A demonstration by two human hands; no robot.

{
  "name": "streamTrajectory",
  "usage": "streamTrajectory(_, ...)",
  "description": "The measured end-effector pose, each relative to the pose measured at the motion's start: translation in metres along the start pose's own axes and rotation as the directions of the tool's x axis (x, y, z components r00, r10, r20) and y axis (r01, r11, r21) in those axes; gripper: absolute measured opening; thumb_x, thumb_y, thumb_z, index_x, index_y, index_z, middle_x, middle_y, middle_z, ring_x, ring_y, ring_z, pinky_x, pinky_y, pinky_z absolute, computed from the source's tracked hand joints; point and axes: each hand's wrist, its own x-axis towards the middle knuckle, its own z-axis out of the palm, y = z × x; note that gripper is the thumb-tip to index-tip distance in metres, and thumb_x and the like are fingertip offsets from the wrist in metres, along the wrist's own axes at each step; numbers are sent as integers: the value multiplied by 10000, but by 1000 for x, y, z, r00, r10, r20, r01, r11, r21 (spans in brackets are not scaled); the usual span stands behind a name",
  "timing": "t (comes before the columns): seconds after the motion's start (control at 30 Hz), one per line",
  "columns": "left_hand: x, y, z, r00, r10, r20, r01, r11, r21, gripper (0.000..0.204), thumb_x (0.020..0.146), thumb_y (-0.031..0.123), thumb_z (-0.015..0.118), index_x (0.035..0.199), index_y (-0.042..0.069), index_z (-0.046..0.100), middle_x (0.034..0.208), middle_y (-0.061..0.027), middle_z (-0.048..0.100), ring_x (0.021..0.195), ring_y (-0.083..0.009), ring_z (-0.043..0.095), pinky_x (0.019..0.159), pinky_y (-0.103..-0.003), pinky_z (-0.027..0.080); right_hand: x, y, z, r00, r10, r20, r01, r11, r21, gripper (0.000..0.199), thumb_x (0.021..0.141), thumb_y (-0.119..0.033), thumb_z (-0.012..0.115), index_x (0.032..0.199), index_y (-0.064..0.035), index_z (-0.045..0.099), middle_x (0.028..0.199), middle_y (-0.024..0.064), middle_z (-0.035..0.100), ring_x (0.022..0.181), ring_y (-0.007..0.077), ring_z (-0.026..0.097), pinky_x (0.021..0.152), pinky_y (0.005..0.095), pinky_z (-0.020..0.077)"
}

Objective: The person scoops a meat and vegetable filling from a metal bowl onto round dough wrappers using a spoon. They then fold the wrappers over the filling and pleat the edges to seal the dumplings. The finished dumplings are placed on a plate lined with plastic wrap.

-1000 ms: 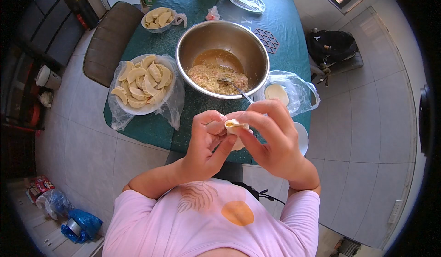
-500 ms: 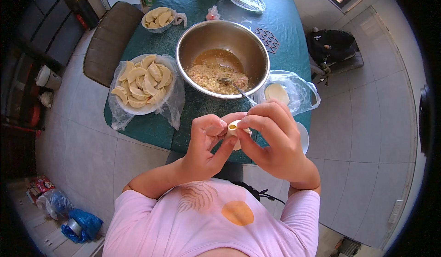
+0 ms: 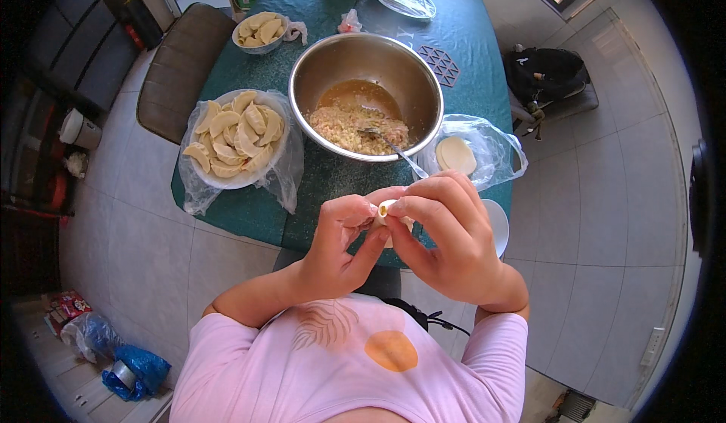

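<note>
Between my hands, over the near edge of the table, is a dumpling, partly closed, with yellowish filling showing at its open end. My left hand is closed on its left side. The fingertips of my right hand pinch the wrapper from the right. Just beyond stands a large steel bowl with minced filling and some brownish liquid. A metal spoon leans out of it over the near right rim. Pale round wrappers lie in a clear plastic bag to the right.
Folded dumplings fill a white plate on a plastic bag at left. Farther back sits a smaller bowl of dumplings. A plastic-covered dish and a dark lattice trivet rest on the green tablecloth. A padded chair adjoins the table.
The dumpling's open end looks narrower as my fingers press its edges. Both hands stay in nearly the same place.
</note>
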Motion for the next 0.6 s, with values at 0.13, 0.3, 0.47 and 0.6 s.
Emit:
streamTrajectory(0.13,1,-2,-1,999,33,11,-33,998,49,351,897,-87,410,1159,86,251,1297,-296,362,1011,-180,525,841,-312,460,1,-2,-1,999,43,19,-43,998,38,256,676,-44,711,888,-31,569,880,97,541,768,267,535,665,358,420)
streamTrajectory(0.3,0,-2,0,1000,12,0,-12,1000,18,351,898,-84,418,1160,85,256,1299,-291,364,1017,-186,522,851,-316,454,-2,-4,1,992,127,-10,-126,987,100,260,673,-15,704,895,-27,569,898,107,539,778,274,537,688,369,427)
streamTrajectory(0.47,1,-1,1,1000,17,3,-17,1000,9,343,896,-91,414,1151,80,262,1296,-282,368,1002,-185,524,847,-314,458,-3,-3,4,990,140,-19,-136,982,134,259,680,-5,698,904,-25,569,900,111,538,778,278,537,689,366,430)
streamTrajectory(0.6,1,-1,0,1000,17,11,-17,1000,-26,333,894,-97,410,1143,71,266,1287,-278,375,992,-184,525,841,-309,463,-1,-3,0,986,164,11,-163,973,161,259,689,-11,701,916,-30,579,900,110,536,779,275,537,684,359,430)
